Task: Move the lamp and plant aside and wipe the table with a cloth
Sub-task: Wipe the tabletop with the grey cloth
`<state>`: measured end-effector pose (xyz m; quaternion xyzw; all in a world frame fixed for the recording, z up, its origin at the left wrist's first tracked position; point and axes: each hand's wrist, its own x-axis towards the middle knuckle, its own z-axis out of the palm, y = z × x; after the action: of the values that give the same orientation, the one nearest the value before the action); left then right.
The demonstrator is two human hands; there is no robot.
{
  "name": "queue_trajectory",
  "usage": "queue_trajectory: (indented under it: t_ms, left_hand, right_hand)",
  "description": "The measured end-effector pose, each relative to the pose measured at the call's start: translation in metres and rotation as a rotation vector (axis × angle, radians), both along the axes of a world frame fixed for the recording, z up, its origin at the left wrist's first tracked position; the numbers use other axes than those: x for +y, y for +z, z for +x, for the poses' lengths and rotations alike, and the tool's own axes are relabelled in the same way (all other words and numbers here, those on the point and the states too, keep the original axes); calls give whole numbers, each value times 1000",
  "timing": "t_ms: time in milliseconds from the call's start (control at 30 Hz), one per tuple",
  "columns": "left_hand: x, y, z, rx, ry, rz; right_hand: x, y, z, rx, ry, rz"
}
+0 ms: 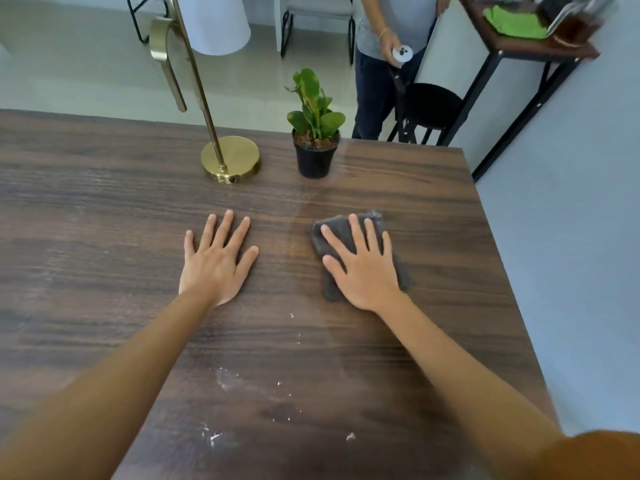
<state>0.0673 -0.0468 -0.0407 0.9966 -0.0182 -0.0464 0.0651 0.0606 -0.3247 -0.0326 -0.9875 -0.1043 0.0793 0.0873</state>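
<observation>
On the dark wood-grain table [104, 209], taken as our landmark, we record the following. Our left hand [216, 259] lies palm down near the table's middle, fingers spread flat, holding nothing. Our right hand [363, 268] lies just to the right of it, also flat with fingers spread, pressing down on a dark grey cloth [332, 233]; the cloth is folded and shows beyond the fingertips and along both sides of the palm. Toward the table's far edge stands the lamp [230, 159]: a round brass base with a slanted brass stem rising up and to the left, a white shade at the top of the view. Just beside the lamp base, to its right, stands the plant [315, 133], green-leaved, upright in a small black pot, apart from the base. White crumbs and a pale smear [225, 379] mark the table's near part, between our forearms. The strip of table around and beyond the cloth looks shinier than the dusty left part. Beyond the table's far edge we note a standing person [381, 64] holding a small white object, a black stool [429, 105], and a dark shelf [540, 50] bearing a green cloth [509, 24].
</observation>
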Motion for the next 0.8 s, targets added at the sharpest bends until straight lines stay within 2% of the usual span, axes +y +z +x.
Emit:
queue_trajectory:
  t_ms: [133, 267, 367, 467, 567, 667, 800]
  left_hand:
    - [3, 3, 0, 29, -17, -17]
    - [14, 5, -6, 30, -85, -34]
    - [40, 4, -23, 19, -133, -29]
    - [75, 3, -48, 7, -103, -25]
    - [104, 2, -77, -17, -50, -19]
    - [119, -1, -100, -37, -4, -27]
    - [120, -1, -112, -71, 27, -56]
  right_hand:
    - [-14, -2, -115, -37, 173, -20]
    - [-89, 6, -167, -43, 109, -65]
    - [-122, 8, -139, 9, -172, -103]
    - [-110, 10, -61, 46, -521, -74]
    - [-63, 12, 6, 109, -645, 3]
    - [22, 10, 16, 113, -448, -6]
    - [139, 2, -56, 60, -82, 15]
